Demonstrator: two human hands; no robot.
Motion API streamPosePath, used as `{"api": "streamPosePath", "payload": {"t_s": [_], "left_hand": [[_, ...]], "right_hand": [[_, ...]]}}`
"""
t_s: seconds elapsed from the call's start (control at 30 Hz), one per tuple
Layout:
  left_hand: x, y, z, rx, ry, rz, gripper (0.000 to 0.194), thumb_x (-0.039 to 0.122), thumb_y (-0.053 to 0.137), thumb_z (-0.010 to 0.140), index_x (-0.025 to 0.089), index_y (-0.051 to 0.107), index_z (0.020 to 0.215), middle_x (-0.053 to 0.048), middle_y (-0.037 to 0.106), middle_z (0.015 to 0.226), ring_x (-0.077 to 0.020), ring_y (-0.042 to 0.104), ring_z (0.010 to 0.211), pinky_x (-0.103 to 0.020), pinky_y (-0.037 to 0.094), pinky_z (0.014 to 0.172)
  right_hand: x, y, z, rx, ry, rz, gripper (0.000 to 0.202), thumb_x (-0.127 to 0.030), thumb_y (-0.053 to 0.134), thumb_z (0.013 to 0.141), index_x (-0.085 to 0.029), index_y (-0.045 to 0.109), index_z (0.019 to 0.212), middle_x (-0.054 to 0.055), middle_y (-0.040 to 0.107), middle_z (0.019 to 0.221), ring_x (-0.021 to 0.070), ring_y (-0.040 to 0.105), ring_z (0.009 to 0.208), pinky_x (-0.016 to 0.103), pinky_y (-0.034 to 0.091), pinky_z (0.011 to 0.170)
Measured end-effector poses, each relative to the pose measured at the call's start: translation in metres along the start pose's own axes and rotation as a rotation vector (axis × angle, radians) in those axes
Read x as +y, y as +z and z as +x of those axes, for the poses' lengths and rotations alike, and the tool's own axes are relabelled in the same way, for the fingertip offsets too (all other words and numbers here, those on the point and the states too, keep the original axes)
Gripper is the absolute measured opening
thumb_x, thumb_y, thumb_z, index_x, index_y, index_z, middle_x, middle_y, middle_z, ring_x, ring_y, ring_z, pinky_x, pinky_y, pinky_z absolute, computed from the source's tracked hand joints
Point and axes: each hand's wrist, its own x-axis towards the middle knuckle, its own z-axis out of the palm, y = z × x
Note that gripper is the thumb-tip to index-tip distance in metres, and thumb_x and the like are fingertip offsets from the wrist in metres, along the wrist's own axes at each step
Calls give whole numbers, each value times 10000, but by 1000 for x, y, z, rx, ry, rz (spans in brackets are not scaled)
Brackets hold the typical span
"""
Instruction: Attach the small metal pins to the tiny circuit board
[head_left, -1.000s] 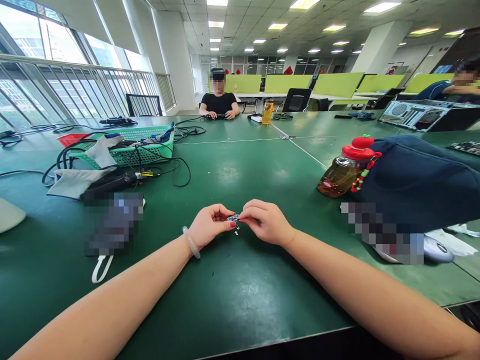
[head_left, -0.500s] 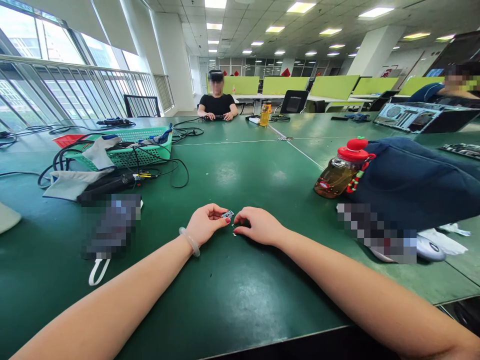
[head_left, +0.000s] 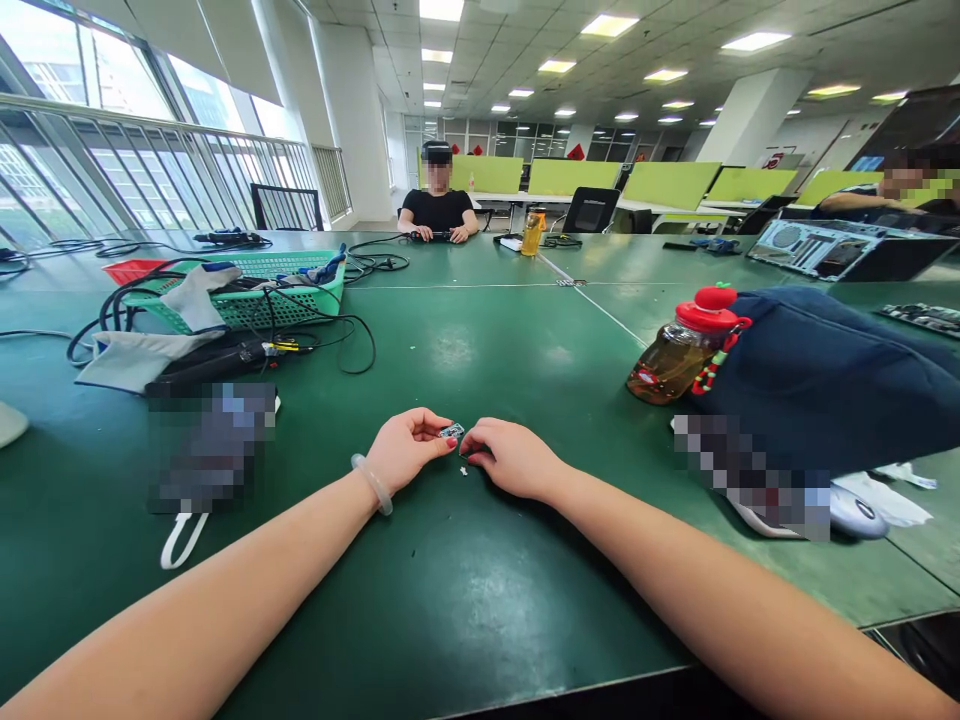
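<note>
Between its thumb and fingers, my left hand (head_left: 409,443) holds a small circuit board (head_left: 451,431) just above the green tabletop (head_left: 480,590). My right hand (head_left: 517,455) is close beside the board on its right, with thumb and fingertips pinched together. A tiny dark piece seems to show at those fingertips, too small to name. Below them lies a tiny white piece (head_left: 463,471) on the table.
On the left are a green basket (head_left: 300,305) with cables and gloves, and a phone (head_left: 217,445). To the right stand a red-lidded bottle (head_left: 671,350), a dark blue bag (head_left: 832,380) and a computer mouse (head_left: 859,505). Opposite sits a person (head_left: 438,205).
My right thumb and fingers have closed together from a wider gap and moved slightly left, nearer the board. The white piece is now clear of the fingers. The view has shifted slightly.
</note>
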Motion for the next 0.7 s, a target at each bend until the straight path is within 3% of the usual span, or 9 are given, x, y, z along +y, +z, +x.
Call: {"api": "streamPosePath", "payload": {"t_s": [0.13,0.33,0.7], "left_hand": [[1,0,0,2,0,1,310,218,782,500,121,612,739,-48,680,773,-139,615,698,-335,484,763],[1,1,1,-7,-14,2,312,200,786,491,121,616,740,-35,676,753,-130,609,686,-329,482,760],[0,0,1,-11,-10,12,313,209,780,512,116,611,758,-42,674,769,-131,608,702,-343,487,780]], "right_hand": [[2,-2,0,-5,-34,11,185,-103,478,817,-209,625,853,9,585,846,107,543,777,222,394,701],[0,-6,1,-49,-43,-1,32,-224,585,783,-201,606,776,-8,573,784,107,527,721,217,377,639],[1,-2,3,-12,23,-47,157,-249,501,841,-178,606,749,14,576,769,107,514,700,218,361,625]]}}
